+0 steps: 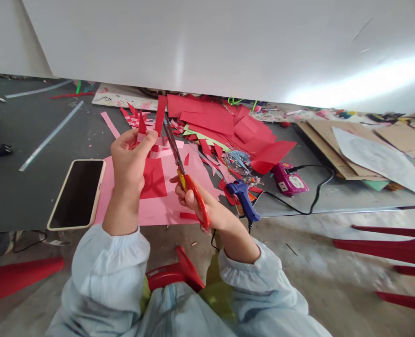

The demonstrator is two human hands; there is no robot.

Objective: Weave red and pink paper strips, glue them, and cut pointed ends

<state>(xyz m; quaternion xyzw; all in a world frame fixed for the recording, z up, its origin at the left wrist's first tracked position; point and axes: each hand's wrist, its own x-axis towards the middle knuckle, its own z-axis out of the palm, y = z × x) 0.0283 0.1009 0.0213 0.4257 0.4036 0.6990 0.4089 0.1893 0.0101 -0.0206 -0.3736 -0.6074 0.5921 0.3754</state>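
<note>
My left hand (132, 161) is closed on a woven piece of red and pink paper strips (157, 140), holding it up over a pink sheet (165, 206) on the dark table (21, 187). My right hand (196, 203) grips red-handled scissors (184, 175). Their blades point up and away, against a red strip (160, 114) that sticks out of the woven piece.
A phone (76, 193) lies face up left of the pink sheet. Red paper sheets and scraps (228, 124) pile up behind. A blue glue gun (244, 199), a pink device (288, 180) with a black cable, and cardboard (344, 145) lie to the right. Red chair parts (393, 248) stand near the floor.
</note>
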